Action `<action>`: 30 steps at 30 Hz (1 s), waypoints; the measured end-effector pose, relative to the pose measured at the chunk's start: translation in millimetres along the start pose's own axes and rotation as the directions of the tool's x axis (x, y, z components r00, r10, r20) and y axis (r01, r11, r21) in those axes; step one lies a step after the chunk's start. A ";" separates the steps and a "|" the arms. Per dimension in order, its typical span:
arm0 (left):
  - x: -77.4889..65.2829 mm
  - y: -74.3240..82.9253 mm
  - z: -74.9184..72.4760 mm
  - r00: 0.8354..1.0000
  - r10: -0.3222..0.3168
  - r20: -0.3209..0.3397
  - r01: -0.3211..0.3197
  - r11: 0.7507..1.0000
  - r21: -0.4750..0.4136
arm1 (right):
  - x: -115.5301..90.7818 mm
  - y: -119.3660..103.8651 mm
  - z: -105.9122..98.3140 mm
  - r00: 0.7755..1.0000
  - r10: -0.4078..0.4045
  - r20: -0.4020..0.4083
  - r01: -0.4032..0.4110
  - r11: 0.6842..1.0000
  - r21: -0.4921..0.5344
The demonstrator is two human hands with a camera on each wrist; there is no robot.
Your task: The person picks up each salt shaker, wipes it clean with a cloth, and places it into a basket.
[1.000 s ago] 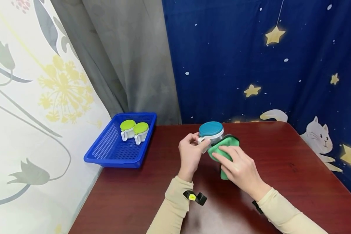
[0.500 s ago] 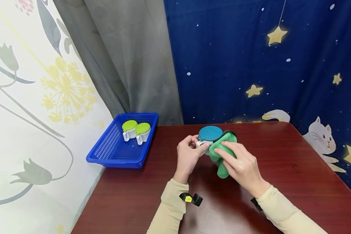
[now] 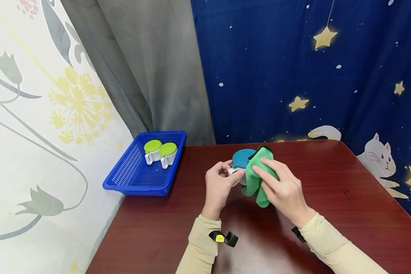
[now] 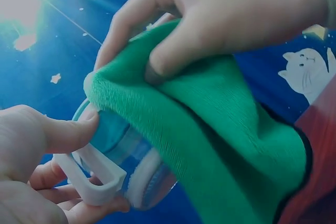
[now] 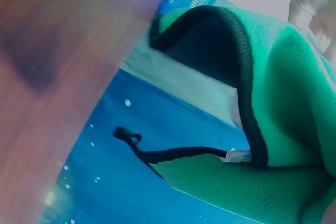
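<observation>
A clear jar with a blue lid [image 3: 242, 157] and a white handle [image 4: 92, 179] is held above the table, tilted. My left hand [image 3: 215, 186] grips it by the handle side, with the thumb on the lid's rim in the left wrist view. From the right, my right hand [image 3: 285, 192] holds a green cloth [image 3: 260, 175] against the jar. The folded cloth covers the right part of the lid and much of the side. Its black edging [image 5: 245, 87] and a small loop show in the right wrist view, where the jar is mostly hidden.
A blue perforated basket [image 3: 140, 188] stands at the table's left side. Inside it are two white-handled jars with green lids [image 3: 152, 145]. The dark red table [image 3: 328, 190] meets a patterned wall on the left and a blue star curtain [image 3: 260, 76] behind.
My right hand has worked the cloth up over the right edge of the blue lid. The jar has tipped and shifted slightly left, still in my left hand. The basket stays put.
</observation>
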State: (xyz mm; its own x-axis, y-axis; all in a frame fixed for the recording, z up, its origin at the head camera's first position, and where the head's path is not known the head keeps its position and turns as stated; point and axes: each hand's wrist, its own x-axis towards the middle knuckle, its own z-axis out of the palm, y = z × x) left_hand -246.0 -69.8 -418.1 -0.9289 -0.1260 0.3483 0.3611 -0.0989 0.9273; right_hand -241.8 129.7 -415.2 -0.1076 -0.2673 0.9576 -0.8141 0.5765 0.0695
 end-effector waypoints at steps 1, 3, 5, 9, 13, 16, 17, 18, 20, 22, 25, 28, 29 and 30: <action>0.3 1.3 -0.7 1.000 0.001 -0.002 -0.001 1.000 -0.012 | -2.6 -0.8 0.6 1.000 -0.003 -0.005 0.003 1.000 0.004; 1.4 4.6 -2.4 1.000 0.015 -0.013 -0.015 1.000 -0.026 | -8.8 -1.9 1.7 1.000 -0.016 -0.004 0.016 1.000 0.006; 3.1 7.7 -4.5 0.999 0.031 -0.025 -0.031 0.999 -0.028 | -14.8 -2.3 2.8 0.999 -0.035 0.004 0.034 0.999 0.010; 7.0 11.4 -9.5 0.999 0.041 -0.027 -0.042 0.999 -0.026 | -24.1 -0.4 4.3 0.998 -0.063 0.024 0.063 0.998 0.025; 7.0 11.2 -12.0 1.000 0.015 -0.012 -0.015 1.000 -0.009 | -29.3 1.9 5.0 0.997 -0.063 0.038 0.062 0.998 0.032; 4.5 9.9 -10.9 1.000 0.004 -0.007 -0.004 0.999 0.040 | -30.6 1.3 4.9 0.998 -0.043 0.048 0.042 0.999 0.029; 3.7 9.3 -10.3 1.000 0.003 -0.007 -0.003 0.998 0.060 | -30.3 0.7 4.7 0.998 -0.034 0.050 0.032 0.999 0.027; 3.1 8.2 -9.5 1.000 0.005 -0.007 -0.004 0.997 0.080 | -29.3 0.2 4.5 0.999 -0.024 0.049 0.023 0.999 0.026; 1.4 6.7 -7.9 1.000 0.004 -0.010 -0.003 0.994 0.110 | -25.8 -0.4 4.0 0.999 -0.007 0.041 0.006 1.000 0.030; 0.1 4.9 -7.5 1.000 0.001 -0.014 0.001 0.992 0.126 | -20.3 0.3 3.2 1.000 0.009 0.023 -0.010 0.999 0.043; -1.9 3.5 -8.7 1.000 0.002 -0.003 -0.002 0.992 0.129 | -9.9 4.6 0.7 0.999 0.046 -0.007 -0.045 0.997 0.068; -4.3 3.3 -10.8 0.999 0.028 0.044 -0.034 0.989 0.145 | 0.0 10.3 -2.7 0.994 0.101 -0.029 -0.098 0.992 0.077; -5.3 3.6 -11.3 0.997 0.040 0.064 -0.049 0.988 0.148 | 2.6 11.9 -3.9 0.993 0.119 -0.028 -0.117 0.990 0.073; -6.1 3.8 -11.8 0.995 0.051 0.083 -0.063 0.987 0.151 | 4.7 13.1 -4.8 0.991 0.134 -0.031 -0.131 0.989 0.072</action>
State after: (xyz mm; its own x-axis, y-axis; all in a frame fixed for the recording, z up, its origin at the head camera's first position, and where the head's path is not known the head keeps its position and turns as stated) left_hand -238.1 -81.0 -418.4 -0.9129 -0.0483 0.4054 0.4025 0.0595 0.9135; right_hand -250.2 139.7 -408.4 -0.1976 -0.1633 0.9666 -0.8319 0.5496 -0.0772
